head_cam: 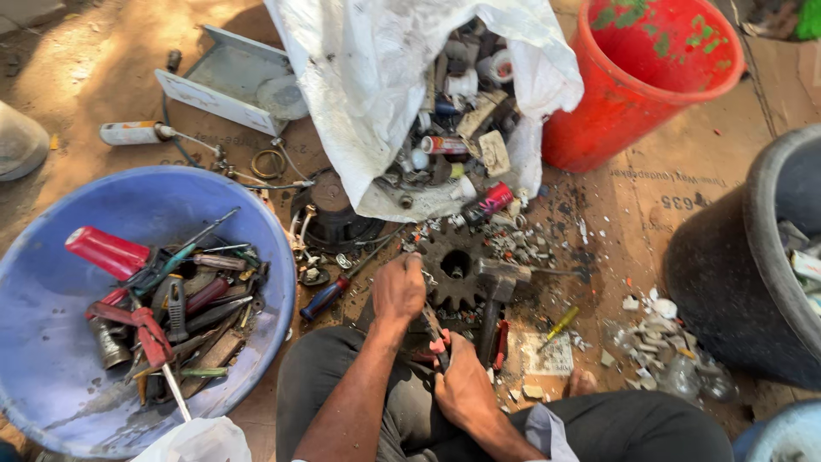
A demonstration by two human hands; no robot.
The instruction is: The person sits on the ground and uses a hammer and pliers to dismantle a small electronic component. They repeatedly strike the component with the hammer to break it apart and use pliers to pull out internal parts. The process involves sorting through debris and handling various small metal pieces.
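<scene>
My left hand (398, 291) reaches forward, fingers curled on a small dark part at the edge of a rusty toothed gear (451, 267); what the part is I cannot tell. My right hand (464, 387) lies lower, over my lap, closed on red-handled pliers (438, 342) whose jaws point up toward my left hand. A hammer (496, 295) lies just right of the gear, head on top and handle toward me. A blue-handled screwdriver (327, 297) lies left of my left hand.
A blue tub (51, 376) of old tools sits at left. A white sack (359, 77) spills scrap parts above the gear. A red bucket (637, 94) stands at upper right, a black tub (727, 257) at right. Broken white bits (658, 321) litter the cardboard floor.
</scene>
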